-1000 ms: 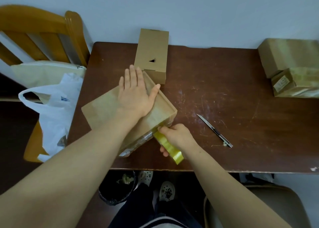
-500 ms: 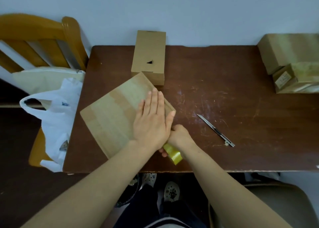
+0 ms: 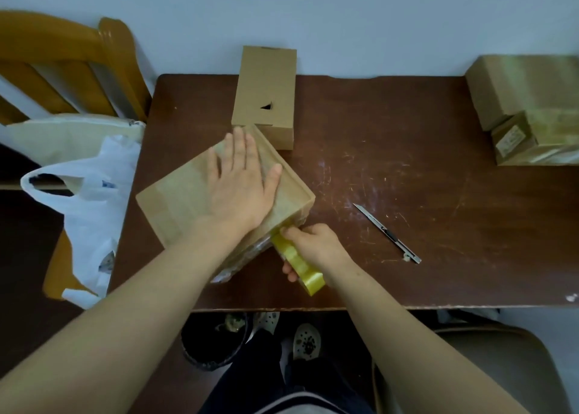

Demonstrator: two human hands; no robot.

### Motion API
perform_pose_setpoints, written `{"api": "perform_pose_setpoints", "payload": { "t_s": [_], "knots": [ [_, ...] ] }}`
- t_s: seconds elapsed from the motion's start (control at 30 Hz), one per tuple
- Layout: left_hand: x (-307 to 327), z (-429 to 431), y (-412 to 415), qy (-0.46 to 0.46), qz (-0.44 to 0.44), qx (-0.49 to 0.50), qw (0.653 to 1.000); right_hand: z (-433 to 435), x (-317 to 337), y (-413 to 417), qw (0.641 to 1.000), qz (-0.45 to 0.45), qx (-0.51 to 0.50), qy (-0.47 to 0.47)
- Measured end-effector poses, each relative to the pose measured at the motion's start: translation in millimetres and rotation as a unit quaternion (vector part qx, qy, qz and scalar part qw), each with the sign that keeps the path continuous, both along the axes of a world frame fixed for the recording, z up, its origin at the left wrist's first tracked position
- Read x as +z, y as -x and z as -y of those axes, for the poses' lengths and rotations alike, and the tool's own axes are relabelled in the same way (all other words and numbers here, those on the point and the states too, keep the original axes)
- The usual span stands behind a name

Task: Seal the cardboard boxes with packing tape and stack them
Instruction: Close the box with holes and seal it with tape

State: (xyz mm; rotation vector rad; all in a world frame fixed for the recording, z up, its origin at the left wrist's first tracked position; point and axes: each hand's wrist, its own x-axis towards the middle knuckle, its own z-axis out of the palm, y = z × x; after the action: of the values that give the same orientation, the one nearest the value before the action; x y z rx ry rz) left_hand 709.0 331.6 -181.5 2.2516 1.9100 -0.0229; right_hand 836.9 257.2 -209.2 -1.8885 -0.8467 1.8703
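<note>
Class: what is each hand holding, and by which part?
Right hand grips the yellow tape roll around its rim, near the box. Left hand presses flat on the box, gripping nothing.

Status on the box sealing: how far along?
Done: two glossy, taped-looking boxes sit together at the right end of the table. In hand: left hand presses flat on the angled box while right hand grips the yellow tape roll at its near edge. Left: cut the tape with the knife, seal the plain box at the back, stack.

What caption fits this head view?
The left hand presses flat on a box while the right hand holds tape at its edge.
</note>
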Motion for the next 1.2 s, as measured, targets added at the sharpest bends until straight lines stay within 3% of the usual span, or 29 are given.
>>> {"api": "perform_pose_setpoints", "payload": {
  "t_s": [0.13, 0.23, 0.3, 0.4, 0.5, 0.7, 0.77, 0.83, 0.87, 0.9, 0.97, 1.07, 1.13, 1.2],
  "knots": [
    [0.3, 25.2, -9.5, -0.025, 0.036, -0.062, 0.997, -1.0, -2.2, -0.6, 1.000, -0.002, -0.025, -0.004],
    [12.1, 29.3, 15.7, 0.042, 0.050, -0.076, 0.995, 5.8, -8.6, -3.0, 0.992, 0.107, -0.042, -0.060],
    [19.3, 49.5, 49.0, 0.060, 0.069, -0.037, 0.995, 7.9, -10.2, -8.2, 0.983, 0.149, -0.058, -0.087],
    [20.7, 89.4, 82.9, 0.135, 0.062, 0.041, 0.988, 7.3, -11.0, -14.6, 0.984, 0.096, -0.047, -0.140],
    [17.9, 100.4, 79.8, 0.115, 0.090, 0.075, 0.987, -2.6, 5.5, -12.8, 0.984, 0.094, 0.002, -0.153],
    [52.6, 100.0, 92.4, 0.148, 0.180, 0.077, 0.969, -2.3, 103.0, -23.5, 0.987, 0.007, 0.055, -0.151],
    [68.7, 102.5, 101.7, 0.211, 0.288, 0.104, 0.928, 5.4, 144.6, -25.7, 0.974, -0.023, 0.126, -0.187],
    [78.9, 100.8, 103.4, 0.341, 0.435, 0.098, 0.828, 7.4, 165.7, -20.1, 0.962, -0.040, 0.173, -0.207],
    [81.8, 99.0, 102.3, 0.397, 0.465, 0.088, 0.786, 5.7, 167.6, -15.1, 0.959, -0.030, 0.197, -0.199],
    [82.7, 95.9, 99.8, 0.430, 0.459, 0.086, 0.773, 2.8, 166.1, -7.6, 0.959, -0.014, 0.220, -0.179],
    [78.0, 85.7, 95.8, 0.412, 0.388, 0.094, 0.819, -7.5, 157.1, 7.1, 0.959, 0.018, 0.243, -0.148],
    [69.3, 71.2, 92.5, 0.275, 0.180, 0.058, 0.943, -22.7, 146.2, 22.0, 0.974, 0.019, 0.198, -0.111],
    [65.4, 80.1, 80.2, 0.235, 0.107, -0.007, 0.966, -31.9, 142.8, 27.1, 0.973, 0.018, 0.198, -0.115],
    [62.3, 108.4, 57.4, 0.227, 0.084, -0.073, 0.967, -36.1, 141.9, 29.1, 0.972, 0.009, 0.204, -0.116]
  ]
}}
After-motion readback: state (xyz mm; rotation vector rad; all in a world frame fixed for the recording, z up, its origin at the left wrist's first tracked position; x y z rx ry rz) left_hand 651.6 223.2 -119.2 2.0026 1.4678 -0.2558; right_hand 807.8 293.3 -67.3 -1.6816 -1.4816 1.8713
